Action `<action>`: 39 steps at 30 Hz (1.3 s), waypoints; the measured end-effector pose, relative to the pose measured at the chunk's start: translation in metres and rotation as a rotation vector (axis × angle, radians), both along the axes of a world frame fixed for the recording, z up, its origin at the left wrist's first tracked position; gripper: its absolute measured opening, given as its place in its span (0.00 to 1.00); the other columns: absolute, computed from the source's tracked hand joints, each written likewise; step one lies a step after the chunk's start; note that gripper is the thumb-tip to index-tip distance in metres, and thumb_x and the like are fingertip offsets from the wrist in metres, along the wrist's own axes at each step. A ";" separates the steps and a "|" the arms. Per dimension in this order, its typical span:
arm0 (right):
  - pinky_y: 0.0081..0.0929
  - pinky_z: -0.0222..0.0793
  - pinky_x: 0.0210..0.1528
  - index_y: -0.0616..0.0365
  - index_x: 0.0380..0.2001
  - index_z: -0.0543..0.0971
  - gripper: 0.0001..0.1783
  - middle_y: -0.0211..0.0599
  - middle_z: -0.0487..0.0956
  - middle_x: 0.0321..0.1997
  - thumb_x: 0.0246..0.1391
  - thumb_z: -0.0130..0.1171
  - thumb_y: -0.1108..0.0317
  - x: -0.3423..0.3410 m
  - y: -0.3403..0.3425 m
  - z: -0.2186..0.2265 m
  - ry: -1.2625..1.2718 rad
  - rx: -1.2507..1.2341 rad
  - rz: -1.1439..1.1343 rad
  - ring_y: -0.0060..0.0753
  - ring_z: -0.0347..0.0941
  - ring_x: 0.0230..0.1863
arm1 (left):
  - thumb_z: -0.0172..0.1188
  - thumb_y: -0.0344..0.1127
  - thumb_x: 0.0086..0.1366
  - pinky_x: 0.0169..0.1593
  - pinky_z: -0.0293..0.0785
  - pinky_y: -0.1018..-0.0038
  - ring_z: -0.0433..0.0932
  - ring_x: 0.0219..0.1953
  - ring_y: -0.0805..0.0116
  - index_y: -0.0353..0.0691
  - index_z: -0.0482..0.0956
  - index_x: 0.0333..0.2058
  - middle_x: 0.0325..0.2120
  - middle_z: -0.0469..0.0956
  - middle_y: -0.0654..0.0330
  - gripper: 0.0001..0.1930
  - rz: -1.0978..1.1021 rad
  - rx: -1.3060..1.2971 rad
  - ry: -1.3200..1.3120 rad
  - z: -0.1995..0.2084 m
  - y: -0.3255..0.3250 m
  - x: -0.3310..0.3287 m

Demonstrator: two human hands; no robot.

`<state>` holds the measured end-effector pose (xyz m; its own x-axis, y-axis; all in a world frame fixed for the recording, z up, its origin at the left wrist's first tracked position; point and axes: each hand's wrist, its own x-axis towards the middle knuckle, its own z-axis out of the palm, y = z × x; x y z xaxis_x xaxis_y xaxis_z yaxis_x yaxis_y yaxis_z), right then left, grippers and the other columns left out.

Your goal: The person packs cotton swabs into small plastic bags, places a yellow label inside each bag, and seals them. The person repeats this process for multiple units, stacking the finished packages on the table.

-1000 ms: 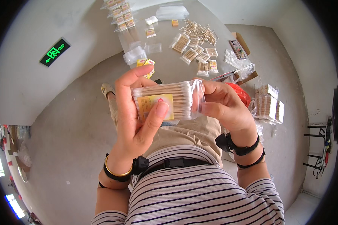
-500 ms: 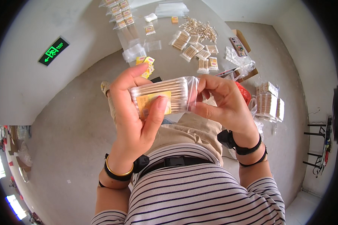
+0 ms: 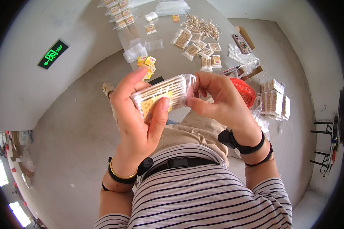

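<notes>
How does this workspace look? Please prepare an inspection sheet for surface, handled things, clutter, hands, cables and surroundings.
Surface: grey table, partly covered with goods.
Handled things: clear bag of cotton swabs, with a yellow label.
Clutter: loose swab pile, yellow cards, flat clear bags; phone near the right edge.
Hands: left hand grips the bag, thumb over the label; right hand pinches its clear end.
Cables: apparently a thin cord at far right; too small for details.
Surroundings: red bag and stacked swab packs at right; green sign on the left wall.
</notes>
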<state>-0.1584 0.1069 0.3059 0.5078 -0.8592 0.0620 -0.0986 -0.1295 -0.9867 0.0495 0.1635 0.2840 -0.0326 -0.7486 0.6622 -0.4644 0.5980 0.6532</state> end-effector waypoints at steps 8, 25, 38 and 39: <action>0.19 0.59 0.37 0.60 0.30 0.82 0.07 0.22 0.79 0.27 0.52 0.67 0.68 0.002 0.001 0.000 -0.030 0.009 0.003 0.14 0.70 0.32 | 0.59 0.31 0.73 0.49 0.69 0.74 0.68 0.42 0.72 0.29 0.59 0.66 0.47 0.69 0.53 0.28 -0.043 0.065 0.109 0.000 0.000 0.002; 0.16 0.63 0.40 0.60 0.34 0.81 0.06 0.21 0.81 0.31 0.53 0.66 0.71 -0.004 0.004 0.005 -0.180 0.159 0.026 0.13 0.69 0.35 | 0.53 0.35 0.75 0.44 0.65 0.77 0.67 0.39 0.75 0.31 0.61 0.66 0.39 0.70 0.59 0.25 -0.050 0.075 0.198 0.005 -0.001 0.001; 0.19 0.70 0.51 0.63 0.43 0.80 0.10 0.27 0.80 0.42 0.60 0.66 0.72 -0.012 0.003 0.010 -0.133 0.129 0.086 0.18 0.74 0.43 | 0.51 0.41 0.78 0.46 0.66 0.78 0.67 0.41 0.75 0.33 0.63 0.66 0.41 0.68 0.60 0.25 -0.027 0.101 0.198 0.008 0.000 -0.002; 0.19 0.70 0.51 0.63 0.43 0.80 0.11 0.27 0.80 0.42 0.60 0.67 0.71 -0.012 0.002 0.008 -0.144 0.135 0.084 0.18 0.75 0.43 | 0.51 0.41 0.78 0.45 0.66 0.78 0.67 0.41 0.75 0.33 0.63 0.66 0.41 0.68 0.61 0.25 -0.028 0.105 0.200 0.009 0.001 -0.002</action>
